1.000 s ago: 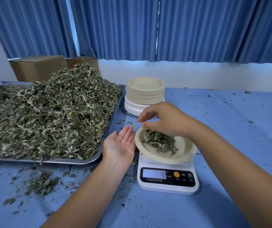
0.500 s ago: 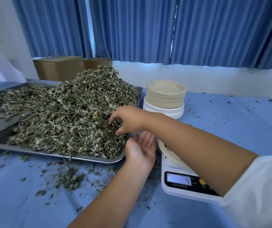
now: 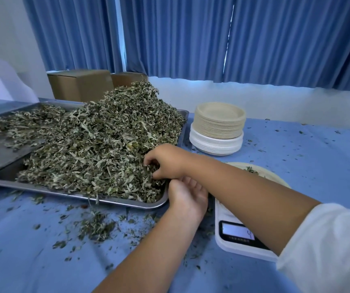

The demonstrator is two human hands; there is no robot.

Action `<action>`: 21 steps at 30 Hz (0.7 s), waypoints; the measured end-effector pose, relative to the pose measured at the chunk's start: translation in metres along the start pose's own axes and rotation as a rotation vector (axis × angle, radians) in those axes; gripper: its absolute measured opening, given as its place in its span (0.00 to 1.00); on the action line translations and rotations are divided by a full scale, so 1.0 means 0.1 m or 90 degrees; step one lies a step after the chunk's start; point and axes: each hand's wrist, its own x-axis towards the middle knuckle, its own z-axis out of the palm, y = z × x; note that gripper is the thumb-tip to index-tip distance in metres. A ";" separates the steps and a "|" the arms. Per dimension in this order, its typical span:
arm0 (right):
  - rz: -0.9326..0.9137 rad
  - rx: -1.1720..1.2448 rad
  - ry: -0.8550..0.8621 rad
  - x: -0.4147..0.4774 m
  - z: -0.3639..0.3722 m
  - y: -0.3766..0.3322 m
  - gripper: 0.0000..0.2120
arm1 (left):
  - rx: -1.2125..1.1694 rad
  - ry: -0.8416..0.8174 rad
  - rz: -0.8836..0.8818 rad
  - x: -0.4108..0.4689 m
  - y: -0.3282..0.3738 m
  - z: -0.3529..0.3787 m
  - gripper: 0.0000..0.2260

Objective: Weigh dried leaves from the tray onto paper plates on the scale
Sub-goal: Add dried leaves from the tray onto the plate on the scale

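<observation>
A big heap of dried leaves fills a metal tray at the left. My right hand reaches across into the heap's near right corner, its fingers curled round a pinch of leaves. My left hand lies palm up just under it, against the tray's right corner, fingers relaxed. To the right stands a white scale with a lit display. A paper plate with a few leaves sits on it, mostly hidden by my right forearm.
A stack of paper plates, tan over white, stands behind the scale. Loose leaf bits litter the blue tablecloth in front of the tray. Two cardboard boxes sit behind the tray, under blue curtains.
My right hand left the plate on the scale, crossed to the tray and dug into the leaves. My left hand stayed palm up by the tray corner. The view swung left.
</observation>
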 end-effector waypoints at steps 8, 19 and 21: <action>0.044 0.178 0.111 -0.09 -0.15 0.08 0.19 | 0.000 -0.001 -0.024 0.01 0.00 0.00 0.18; 0.112 0.247 0.111 -0.20 -0.20 0.15 0.16 | -0.036 -0.021 -0.016 -0.02 0.03 0.03 0.18; 0.124 0.281 0.121 -0.23 -0.21 0.16 0.16 | -0.035 -0.019 -0.006 -0.01 0.03 0.03 0.18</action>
